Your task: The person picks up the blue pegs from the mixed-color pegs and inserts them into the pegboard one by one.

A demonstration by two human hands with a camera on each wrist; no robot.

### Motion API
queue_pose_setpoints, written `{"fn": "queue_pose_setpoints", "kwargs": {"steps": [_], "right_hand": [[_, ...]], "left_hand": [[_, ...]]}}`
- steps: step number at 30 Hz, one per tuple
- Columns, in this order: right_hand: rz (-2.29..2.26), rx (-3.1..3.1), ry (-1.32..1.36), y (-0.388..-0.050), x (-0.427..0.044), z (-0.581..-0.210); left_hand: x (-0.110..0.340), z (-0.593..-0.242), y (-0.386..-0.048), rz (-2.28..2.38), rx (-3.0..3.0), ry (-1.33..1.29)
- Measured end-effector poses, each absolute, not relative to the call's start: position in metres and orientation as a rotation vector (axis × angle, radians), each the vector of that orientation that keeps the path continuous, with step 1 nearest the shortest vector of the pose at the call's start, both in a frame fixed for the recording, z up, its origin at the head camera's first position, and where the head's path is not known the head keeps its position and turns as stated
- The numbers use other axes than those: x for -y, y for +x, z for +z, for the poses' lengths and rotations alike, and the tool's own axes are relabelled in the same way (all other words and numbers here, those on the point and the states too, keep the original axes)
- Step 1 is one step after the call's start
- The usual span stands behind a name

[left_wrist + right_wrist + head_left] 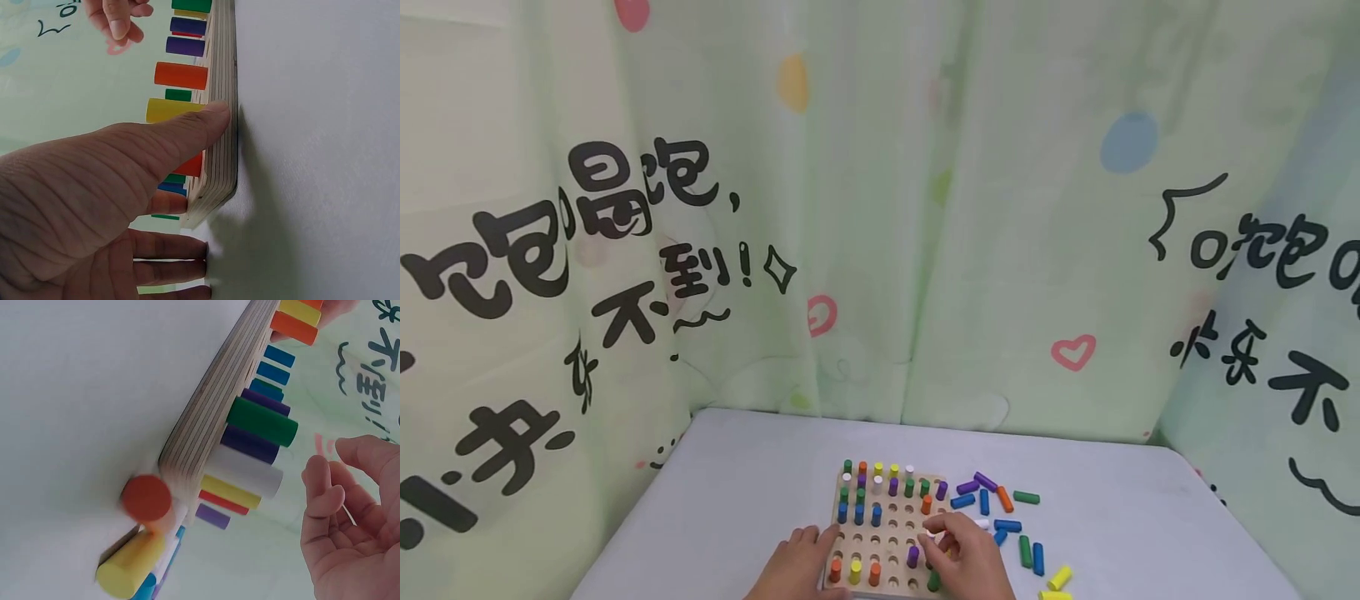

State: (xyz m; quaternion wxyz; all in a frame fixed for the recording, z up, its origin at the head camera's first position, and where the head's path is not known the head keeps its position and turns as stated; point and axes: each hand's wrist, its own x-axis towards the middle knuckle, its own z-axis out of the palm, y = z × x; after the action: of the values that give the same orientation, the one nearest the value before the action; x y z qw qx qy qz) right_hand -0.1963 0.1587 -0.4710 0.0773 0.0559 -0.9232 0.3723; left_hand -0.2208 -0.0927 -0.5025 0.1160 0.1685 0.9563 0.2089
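A wooden pegboard [883, 546] with rows of holes holds several coloured pegs. My left hand [797, 562] rests at its near left corner. In the left wrist view, the thumb touches the board's front edge beside a yellow peg [165, 110], with the other fingers stretched out along the side. Above the right part of the board hovers my right hand [966, 554], loosely bent. The right wrist view shows thumb and index finger slightly apart, nothing visible between them. Closest to that hand stand a purple peg [913, 557] and a green peg [934, 581], the latter partly covered by it.
Loose pegs lie on the white table [700, 508] right of the board, among them a green peg [1026, 497], an orange peg [1004, 499] and a yellow peg [1060, 577]. A printed curtain [880, 250] hangs behind and along both sides.
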Motion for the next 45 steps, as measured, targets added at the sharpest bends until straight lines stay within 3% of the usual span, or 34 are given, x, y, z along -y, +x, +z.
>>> {"fn": "queue_pose_setpoints", "kwargs": {"steps": [19, 45], "right_hand": [[1.069, 2.872, -0.138, -0.191, -0.191, -0.481], [1.029, 3.019, -0.318, -0.201, -0.228, -0.490]], "left_hand": [[0.093, -0.504, -0.221, 0.625, -2.798, 0.484], [0.092, -0.503, -0.219, 0.635, -2.775, 0.419]]}}
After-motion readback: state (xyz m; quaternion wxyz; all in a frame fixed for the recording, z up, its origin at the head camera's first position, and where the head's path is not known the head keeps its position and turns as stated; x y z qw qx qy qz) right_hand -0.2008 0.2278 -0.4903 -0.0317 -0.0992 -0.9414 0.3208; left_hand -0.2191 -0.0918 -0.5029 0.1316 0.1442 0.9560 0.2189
